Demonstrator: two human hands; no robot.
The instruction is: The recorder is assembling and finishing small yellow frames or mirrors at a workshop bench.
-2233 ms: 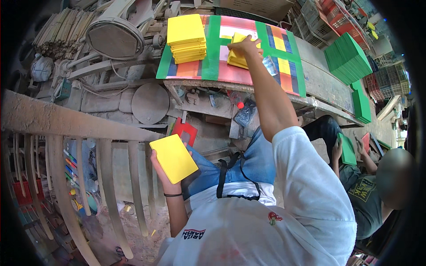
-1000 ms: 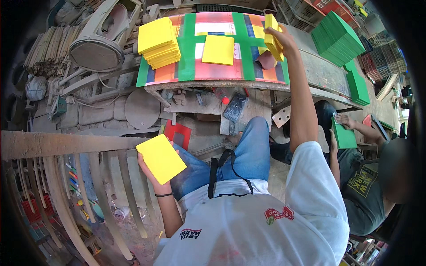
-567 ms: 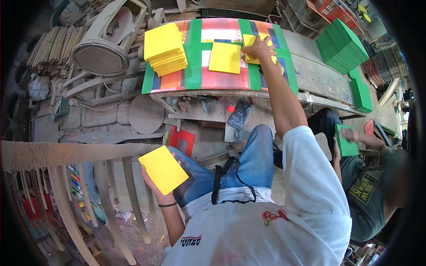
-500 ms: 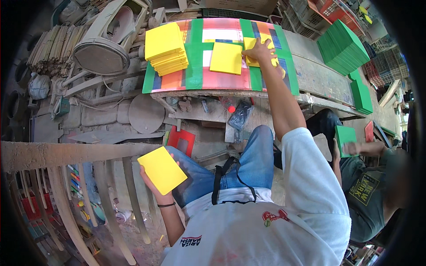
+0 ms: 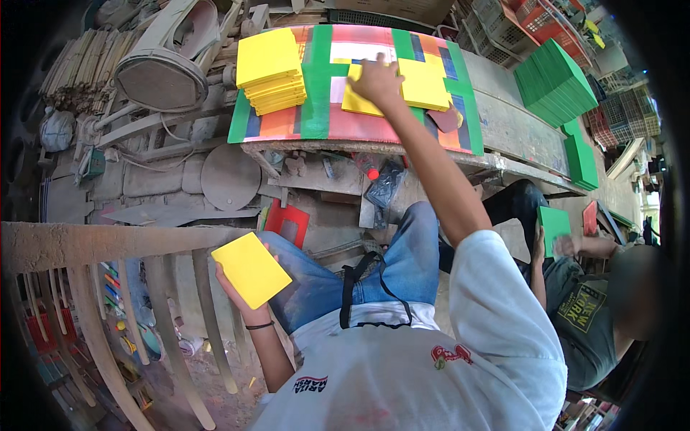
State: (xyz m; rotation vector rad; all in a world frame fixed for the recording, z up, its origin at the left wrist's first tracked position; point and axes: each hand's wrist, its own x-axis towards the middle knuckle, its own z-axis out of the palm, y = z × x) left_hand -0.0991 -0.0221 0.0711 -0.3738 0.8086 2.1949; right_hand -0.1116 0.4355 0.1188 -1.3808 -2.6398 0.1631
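My left hand (image 5: 253,313) grips a flat yellow board (image 5: 251,270), tilted above my left thigh, with the fingers partly hidden under it. Across the low table (image 5: 316,126), my right hand (image 5: 378,82) lies with spread fingers on another yellow board (image 5: 357,105). A further yellow board (image 5: 424,85) touches that one on its right. At the table's left end rises a stack of yellow boards (image 5: 269,63). By the right-hand board lies a brownish-red flat piece (image 5: 444,119).
On the right, a seated person (image 5: 586,309) holds a green board (image 5: 554,228). Green stacks (image 5: 555,80) stand on the grey bench beyond. A dusty wooden rail with spindles (image 5: 129,243) runs along my left. A red frame (image 5: 289,221) lies below the table.
My right hand has moved left, from the right-hand yellow board to the one beside it, uncovering the brownish-red piece. My left hand, still holding its board, has shifted slightly left.
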